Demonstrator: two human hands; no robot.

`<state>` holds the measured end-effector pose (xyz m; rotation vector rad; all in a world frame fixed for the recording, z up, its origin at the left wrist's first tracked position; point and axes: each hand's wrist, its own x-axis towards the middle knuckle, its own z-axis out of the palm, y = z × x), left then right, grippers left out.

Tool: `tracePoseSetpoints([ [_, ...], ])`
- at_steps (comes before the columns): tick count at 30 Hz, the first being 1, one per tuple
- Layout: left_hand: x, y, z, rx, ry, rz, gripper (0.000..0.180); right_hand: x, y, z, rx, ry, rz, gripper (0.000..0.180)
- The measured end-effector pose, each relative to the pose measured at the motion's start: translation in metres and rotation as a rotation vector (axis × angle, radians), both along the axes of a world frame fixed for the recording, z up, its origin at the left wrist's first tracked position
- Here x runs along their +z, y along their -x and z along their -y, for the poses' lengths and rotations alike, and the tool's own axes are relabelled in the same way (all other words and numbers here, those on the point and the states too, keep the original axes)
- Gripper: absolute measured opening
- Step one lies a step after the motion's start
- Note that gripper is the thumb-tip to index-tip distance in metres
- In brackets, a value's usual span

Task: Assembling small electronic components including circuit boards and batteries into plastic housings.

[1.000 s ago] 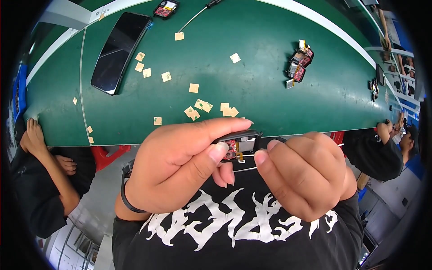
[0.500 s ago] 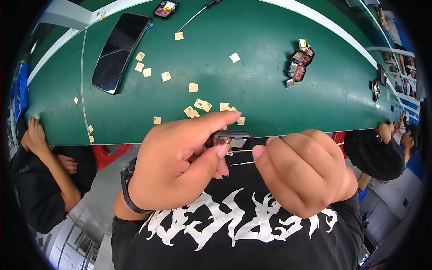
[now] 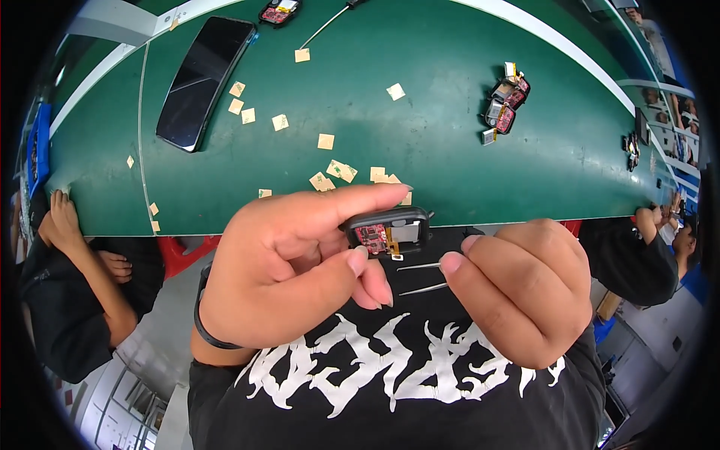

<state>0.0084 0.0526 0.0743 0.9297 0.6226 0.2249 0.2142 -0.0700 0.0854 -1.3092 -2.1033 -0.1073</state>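
In front of my chest, my left hand (image 3: 274, 274) grips a small black watch-like case (image 3: 411, 215) between thumb and fingers. Its open side shows a red circuit board (image 3: 373, 238), a silvery-grey part and a yellowish flex strip (image 3: 395, 244) with a small white end at the lower rim. To the right, my right hand (image 3: 525, 292) is closed around thin metal tweezers (image 3: 421, 266). Their two tips are apart and point left, just below the case without touching it. Nothing shows between the tips. The rest of the tweezers is hidden in my fist.
On the green table (image 3: 435, 142) lie several beige adhesive squares (image 3: 325, 142), a black phone (image 3: 204, 86) and a screwdriver (image 3: 326, 28). Similar opened cases (image 3: 506, 105) lie at right, another (image 3: 279, 11) at the far edge. People sit on both sides; one's hand (image 3: 64, 217) rests at left.
The case has tilted so more of its inside shows. My right hand has drawn slightly right and down, taking the tweezer tips away from the flex strip's white end.
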Motion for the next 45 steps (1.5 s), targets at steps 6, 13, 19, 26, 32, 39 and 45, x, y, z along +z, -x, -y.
tracePoseSetpoints([
  [6, 0.003, -0.004, 0.008, 0.069, 0.065, -0.006, 0.047, -0.004, -0.001, 0.002, 0.022, 0.04, -0.085, 0.031],
  [13, -0.002, 0.0, 0.005, 0.028, -0.087, -0.033, 0.044, -0.008, -0.008, 0.002, 0.024, 0.084, -0.058, 0.02],
  [19, -0.009, 0.008, 0.006, 0.03, -0.349, -0.081, 0.035, -0.015, -0.017, 0.005, 0.034, 0.178, -0.098, 0.023],
  [26, -0.038, 0.06, -0.02, 0.383, -0.404, -0.293, 0.034, -0.038, -0.064, 0.011, -0.398, 0.317, -0.239, 0.017],
  [32, -0.069, 0.162, -0.088, 0.74, -0.513, -0.443, 0.033, -0.055, -0.092, 0.012, -0.967, 0.423, -0.412, 0.047],
  [39, -0.098, 0.247, -0.158, 0.768, -0.618, -0.657, 0.011, -0.06, -0.073, -0.02, -1.064, 0.614, -0.389, 0.074],
  [45, -0.117, 0.263, -0.189, 0.78, -0.672, -0.721, 0.014, -0.084, -0.077, -0.013, -0.991, 0.477, -0.368, 0.064],
])
